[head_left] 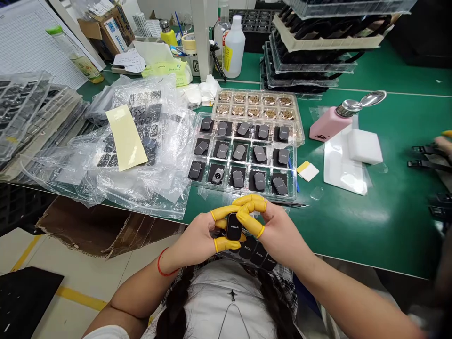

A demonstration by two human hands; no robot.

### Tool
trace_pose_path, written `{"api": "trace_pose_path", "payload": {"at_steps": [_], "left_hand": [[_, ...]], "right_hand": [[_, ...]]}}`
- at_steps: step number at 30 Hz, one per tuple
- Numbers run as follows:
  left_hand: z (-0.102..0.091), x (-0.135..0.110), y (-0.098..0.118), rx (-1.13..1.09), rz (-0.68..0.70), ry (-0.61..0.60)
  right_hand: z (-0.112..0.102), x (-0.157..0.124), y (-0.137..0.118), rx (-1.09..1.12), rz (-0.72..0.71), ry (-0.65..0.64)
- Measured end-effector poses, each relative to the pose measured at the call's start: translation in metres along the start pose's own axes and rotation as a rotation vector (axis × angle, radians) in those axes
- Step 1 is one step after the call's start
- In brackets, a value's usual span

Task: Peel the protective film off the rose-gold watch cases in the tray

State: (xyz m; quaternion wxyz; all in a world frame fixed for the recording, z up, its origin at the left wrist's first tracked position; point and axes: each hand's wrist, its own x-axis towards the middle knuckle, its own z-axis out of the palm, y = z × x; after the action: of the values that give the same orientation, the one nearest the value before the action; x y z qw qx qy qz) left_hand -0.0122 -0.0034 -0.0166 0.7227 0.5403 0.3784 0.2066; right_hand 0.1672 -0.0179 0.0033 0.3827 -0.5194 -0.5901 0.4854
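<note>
Both hands meet just in front of the table edge, fingertips in yellow finger cots. My left hand and my right hand pinch a small black rectangular piece printed "hello!" between them. Under my hands lies a strip of more black "hello!" pieces, resting near my lap. Just beyond, on the green table, sits a clear plastic tray with several dark pieces in black pockets; one pocket holds a silvery piece.
A second clear tray of gold round parts lies behind the first. Crinkled plastic bags with a yellow sheet cover the left. A pink pump dispenser, white foam block, tweezers, bottles and stacked trays stand around. Another person's hand shows at right.
</note>
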Motion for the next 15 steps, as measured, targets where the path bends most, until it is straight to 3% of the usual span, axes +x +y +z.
{"api": "trace_pose_path", "payload": {"at_steps": [4, 10, 13, 15], "left_hand": [[0.001, 0.002, 0.001, -0.032, 0.022, 0.028], [-0.002, 0.002, 0.013, 0.121, 0.098, -0.041], [-0.005, -0.001, 0.017, 0.104, 0.125, -0.106], [-0.005, -0.002, 0.017, 0.105, 0.143, -0.088]], "right_hand": [[0.004, -0.005, 0.009, -0.371, -0.249, 0.136], [0.004, 0.001, 0.011, -0.323, -0.093, -0.094], [0.002, 0.013, 0.008, -0.247, -0.045, -0.131], [0.001, 0.021, 0.008, -0.185, -0.006, -0.160]]}}
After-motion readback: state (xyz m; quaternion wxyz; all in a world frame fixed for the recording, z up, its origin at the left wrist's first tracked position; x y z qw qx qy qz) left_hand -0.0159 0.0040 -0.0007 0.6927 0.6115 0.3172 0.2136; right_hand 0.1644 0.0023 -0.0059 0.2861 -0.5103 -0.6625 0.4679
